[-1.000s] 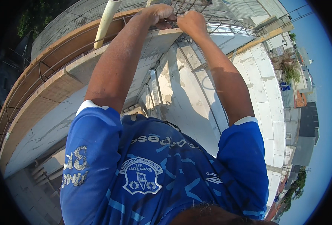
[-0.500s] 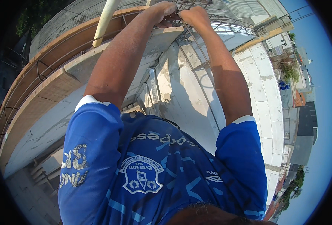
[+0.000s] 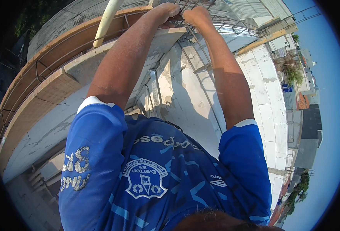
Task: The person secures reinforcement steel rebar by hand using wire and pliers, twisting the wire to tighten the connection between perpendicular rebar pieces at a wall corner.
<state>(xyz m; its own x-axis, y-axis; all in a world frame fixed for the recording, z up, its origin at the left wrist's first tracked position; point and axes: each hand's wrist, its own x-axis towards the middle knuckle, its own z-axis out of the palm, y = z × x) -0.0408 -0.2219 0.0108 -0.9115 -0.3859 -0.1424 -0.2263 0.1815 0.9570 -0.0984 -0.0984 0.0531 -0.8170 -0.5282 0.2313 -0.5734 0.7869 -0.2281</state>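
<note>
Both my arms reach up to the far edge of the view, where my hands work close together at a steel rebar cage [image 3: 199,48]. My left hand [image 3: 169,10] has its fingers curled inward, with the fingertips in shadow; what they grip is hidden. Just to its right, my right hand [image 3: 197,16] is closed in a fist beside the bars, and its contents cannot be made out. Below the left hand lies the end of a wooden formwork board [image 3: 172,34].
A curved wooden trough [image 3: 35,82] with rebar inside runs down the left. A pale pole [image 3: 107,23] slants up from it. White block walls [image 3: 265,96] drop away on the right, with a wooden beam [image 3: 260,41] near their top. Corrugated roofing [image 3: 245,8] lies beyond.
My right hand and forearm have shifted slightly left. My left hand stays nearly in place, and both hands remain closed at the rebar.
</note>
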